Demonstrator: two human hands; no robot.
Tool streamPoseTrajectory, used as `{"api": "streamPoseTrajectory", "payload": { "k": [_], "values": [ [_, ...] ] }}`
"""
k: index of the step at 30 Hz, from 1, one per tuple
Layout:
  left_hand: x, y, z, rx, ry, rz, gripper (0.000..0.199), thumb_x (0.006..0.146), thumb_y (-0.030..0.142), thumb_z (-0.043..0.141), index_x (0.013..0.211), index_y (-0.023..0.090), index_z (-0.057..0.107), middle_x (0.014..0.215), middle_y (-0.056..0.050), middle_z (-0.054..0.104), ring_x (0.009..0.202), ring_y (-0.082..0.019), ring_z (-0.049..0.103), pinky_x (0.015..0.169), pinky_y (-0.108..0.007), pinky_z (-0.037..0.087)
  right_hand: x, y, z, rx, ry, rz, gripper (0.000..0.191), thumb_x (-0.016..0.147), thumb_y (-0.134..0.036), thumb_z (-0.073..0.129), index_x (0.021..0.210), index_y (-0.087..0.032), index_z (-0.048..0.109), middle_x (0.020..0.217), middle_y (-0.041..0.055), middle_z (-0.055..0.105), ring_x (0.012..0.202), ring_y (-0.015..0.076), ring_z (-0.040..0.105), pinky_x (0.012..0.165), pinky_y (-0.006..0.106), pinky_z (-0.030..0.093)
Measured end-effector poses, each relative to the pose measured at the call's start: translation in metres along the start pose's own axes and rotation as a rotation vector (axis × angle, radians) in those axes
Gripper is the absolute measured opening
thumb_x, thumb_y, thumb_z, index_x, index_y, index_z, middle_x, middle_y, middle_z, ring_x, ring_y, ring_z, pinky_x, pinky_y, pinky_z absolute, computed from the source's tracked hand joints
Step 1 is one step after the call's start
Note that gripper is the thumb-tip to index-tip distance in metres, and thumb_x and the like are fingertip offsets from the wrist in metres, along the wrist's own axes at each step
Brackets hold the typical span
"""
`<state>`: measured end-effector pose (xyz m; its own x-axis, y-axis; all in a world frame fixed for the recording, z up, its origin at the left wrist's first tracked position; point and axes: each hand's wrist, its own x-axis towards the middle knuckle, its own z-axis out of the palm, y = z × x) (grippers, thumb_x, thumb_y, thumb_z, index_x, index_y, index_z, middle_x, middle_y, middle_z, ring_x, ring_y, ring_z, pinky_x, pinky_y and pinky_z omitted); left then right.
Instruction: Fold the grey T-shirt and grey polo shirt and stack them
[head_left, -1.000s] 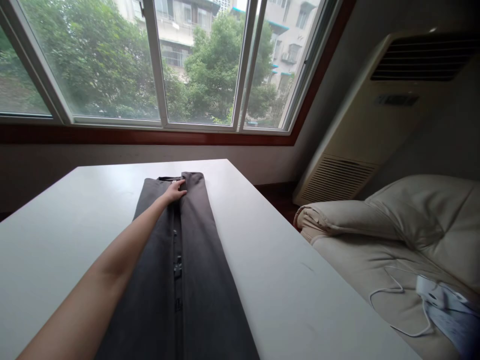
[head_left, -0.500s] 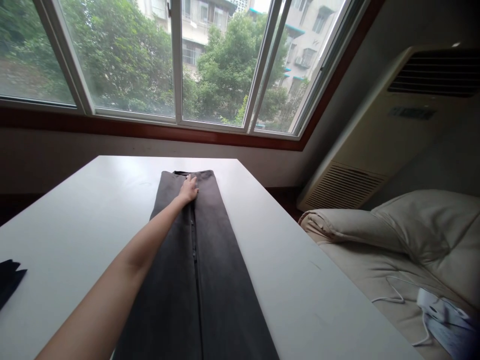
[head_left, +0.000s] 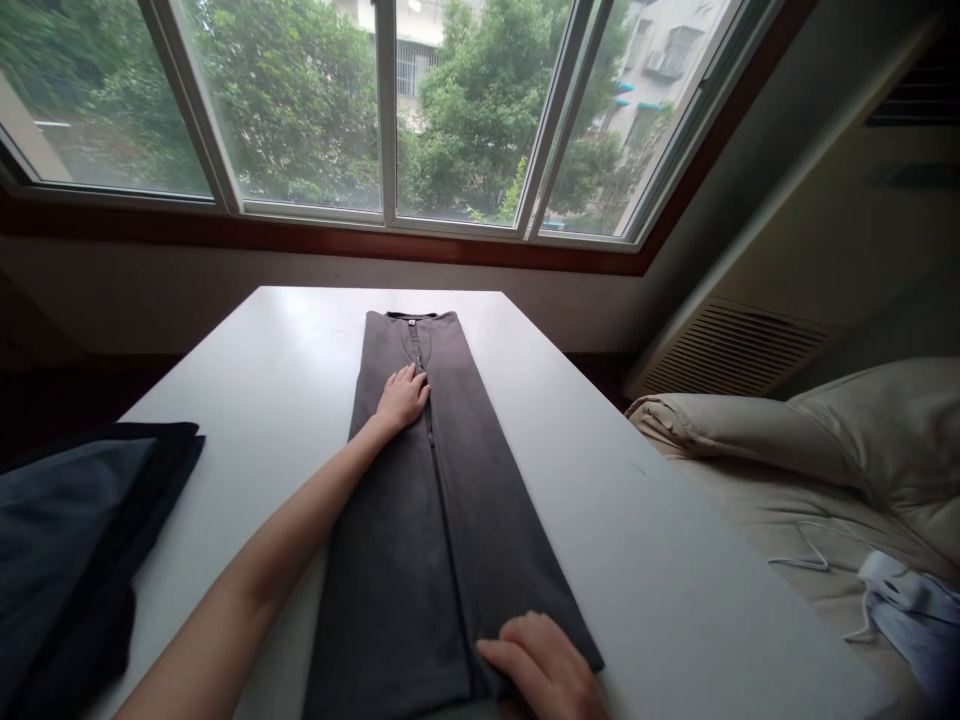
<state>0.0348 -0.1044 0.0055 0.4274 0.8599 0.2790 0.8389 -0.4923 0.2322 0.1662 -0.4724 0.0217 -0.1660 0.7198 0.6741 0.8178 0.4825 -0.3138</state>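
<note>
A long dark grey garment point(head_left: 390, 560) lies folded lengthwise on the white table point(head_left: 660, 560). Its neck opening with a small label is at the far end, and a front slit with small fastenings runs down the middle. My left hand point(head_left: 403, 396) rests on this slit in the upper half, fingers laid over the cloth. At the near end, my right hand point(head_left: 546, 668) is curled with thumb and fingers on the garment's lower edge. The bottom of the picture cuts off part of that hand.
A pile of folded dark blue and black clothes point(head_left: 82, 540) lies on the table's left side. To the right stands a beige sofa point(head_left: 750, 470) with a white device and cord point(head_left: 896, 590) on it. Beyond the table is a window point(head_left: 322, 120); a floor-standing air conditioner point(head_left: 757, 345) is at right.
My left hand has slid from near the garment's far end back toward me along the slit. My right hand has come into view at the near end. The view has shifted left, showing more of the pile.
</note>
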Motion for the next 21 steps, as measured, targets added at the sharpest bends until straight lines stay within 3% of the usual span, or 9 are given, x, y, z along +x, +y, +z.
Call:
{"api": "streamPoseTrajectory", "payload": {
  "k": [4,7,13,21],
  "values": [
    [-0.043,0.016,-0.015,-0.010,-0.034,0.013,0.046,0.100,0.040,0.037,0.137,0.017,0.052,0.151,-0.013,0.041,0.141,-0.025,0.035,0.117,-0.041,0.025,0.004,-0.008,-0.009,0.029,-0.145,0.035,0.036,0.077,-0.004,0.043,0.102,-0.022,0.062,0.090,0.0041,0.066,0.085,0.0186,0.062,0.087,0.034,0.049],
    [-0.077,0.027,-0.026,-0.017,-0.066,0.040,0.048,0.100,0.043,0.036,0.138,0.019,0.051,0.151,-0.012,0.041,0.142,-0.025,0.033,0.117,-0.043,0.024,0.008,-0.013,-0.016,0.068,-0.209,0.062,0.034,0.077,-0.002,0.046,0.101,-0.021,0.061,0.087,0.0043,0.064,0.083,0.0184,0.059,0.082,0.033,0.048],
    [-0.145,0.049,-0.050,-0.083,-0.110,0.122,0.053,0.100,0.046,0.035,0.142,0.017,0.046,0.154,-0.014,0.036,0.144,-0.027,0.028,0.119,-0.046,0.020,0.014,-0.018,-0.018,0.077,-0.299,0.027,0.014,0.088,-0.017,0.053,0.099,-0.020,0.062,0.082,0.0036,0.060,0.077,0.0170,0.055,0.074,0.031,0.044],
    [-0.237,0.077,-0.087,-0.156,-0.181,0.237,0.060,0.098,0.054,0.035,0.150,0.023,0.034,0.158,-0.011,0.027,0.147,-0.024,0.020,0.120,-0.047,0.018,0.012,-0.017,-0.021,0.097,-0.323,-0.014,0.017,0.089,-0.019,0.055,0.104,-0.021,0.061,0.087,0.0043,0.061,0.080,0.0172,0.055,0.076,0.031,0.044]
  ]
}}
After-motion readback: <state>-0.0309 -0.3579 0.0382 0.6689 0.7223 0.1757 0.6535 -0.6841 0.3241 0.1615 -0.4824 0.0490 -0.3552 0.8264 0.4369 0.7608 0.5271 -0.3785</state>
